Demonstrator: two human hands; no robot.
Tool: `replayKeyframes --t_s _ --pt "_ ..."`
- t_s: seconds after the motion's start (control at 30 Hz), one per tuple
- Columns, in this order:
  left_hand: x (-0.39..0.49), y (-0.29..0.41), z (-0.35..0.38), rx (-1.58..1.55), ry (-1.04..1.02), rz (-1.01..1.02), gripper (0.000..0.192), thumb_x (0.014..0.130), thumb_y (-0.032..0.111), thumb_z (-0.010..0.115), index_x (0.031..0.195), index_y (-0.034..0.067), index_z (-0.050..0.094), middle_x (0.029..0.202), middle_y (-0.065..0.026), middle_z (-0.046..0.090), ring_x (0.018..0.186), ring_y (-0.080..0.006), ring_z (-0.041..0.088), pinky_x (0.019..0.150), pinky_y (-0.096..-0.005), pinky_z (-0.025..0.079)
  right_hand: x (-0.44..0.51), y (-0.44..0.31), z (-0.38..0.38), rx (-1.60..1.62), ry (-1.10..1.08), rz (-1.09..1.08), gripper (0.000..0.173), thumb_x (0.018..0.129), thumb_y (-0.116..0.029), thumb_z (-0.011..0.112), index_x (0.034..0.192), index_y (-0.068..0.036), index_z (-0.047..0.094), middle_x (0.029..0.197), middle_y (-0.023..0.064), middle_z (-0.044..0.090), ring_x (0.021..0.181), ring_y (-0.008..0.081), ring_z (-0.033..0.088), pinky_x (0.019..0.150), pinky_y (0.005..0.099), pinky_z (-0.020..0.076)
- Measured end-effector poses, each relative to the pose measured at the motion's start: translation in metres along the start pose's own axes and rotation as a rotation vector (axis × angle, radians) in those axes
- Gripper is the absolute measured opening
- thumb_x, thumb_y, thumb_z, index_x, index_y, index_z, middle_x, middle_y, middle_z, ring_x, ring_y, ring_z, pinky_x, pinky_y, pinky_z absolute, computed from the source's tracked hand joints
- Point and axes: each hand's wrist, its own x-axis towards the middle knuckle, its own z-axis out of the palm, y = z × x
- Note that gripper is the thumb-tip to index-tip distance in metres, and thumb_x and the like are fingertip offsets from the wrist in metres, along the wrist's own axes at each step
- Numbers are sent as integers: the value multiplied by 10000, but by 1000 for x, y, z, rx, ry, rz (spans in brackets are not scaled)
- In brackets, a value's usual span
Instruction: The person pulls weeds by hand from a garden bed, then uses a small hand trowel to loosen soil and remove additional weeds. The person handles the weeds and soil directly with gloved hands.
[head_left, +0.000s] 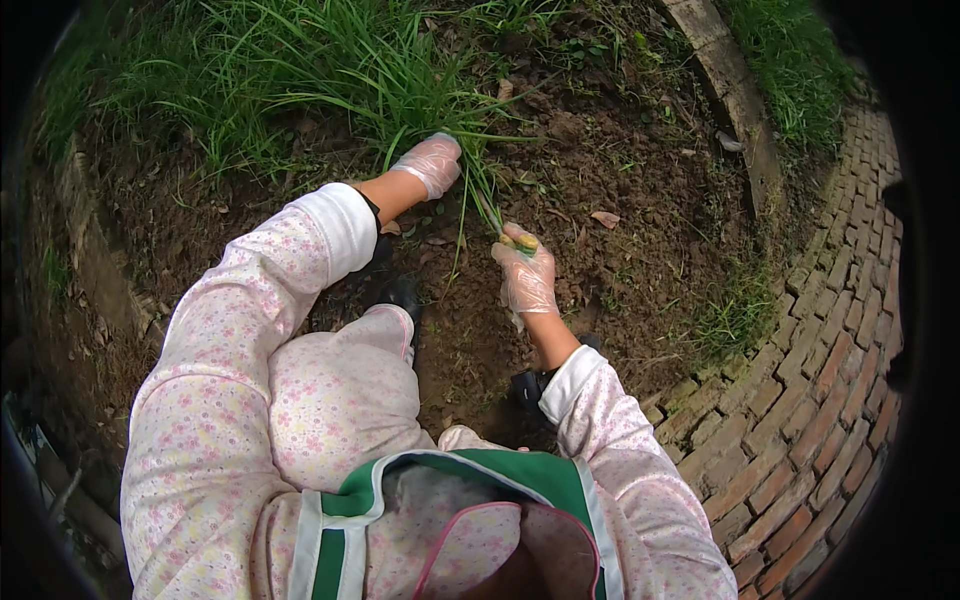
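Note:
My left hand (433, 166), in a clear plastic glove, is closed at the base of a clump of long green grass blades (390, 90) at the edge of the grass. Its fingertips are hidden from above. My right hand (529, 277), gloved the same way, grips the yellow-and-green handle (528, 244) of a small hand tool. The tool's thin metal shaft (489, 210) points up and left toward the grass base. Loose blades hang over its far end, so I cannot tell what kind of tip it has.
Bare brown soil (622, 262) with dry leaves lies around my hands. A concrete edging (731, 82) bounds the bed at the upper right, and a brick path (810, 420) curves along the right. A dark shoe (401, 294) stands below my left hand.

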Motion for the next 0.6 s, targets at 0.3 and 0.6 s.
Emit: replayKeyframes --t_s 0.3,0.6 --pt "6 2 1 57 -154 -189 412 850 144 518 1202 -63 463 1011 -222 636 913 -353 625 780 -409 495 -31 -40 -24 78 85 196 412 808 -74 665 1210 -30 583 801 -17 582 537 49 447 477 206 371" --pt "12 -6 -11 163 -296 -134 285 841 246 589 961 -3 659 994 -182 651 931 -347 611 799 -399 488 -47 -30 -46 -86 28 100 382 783 9 666 1159 22 603 1046 57 616 906 120 586 828 230 450"
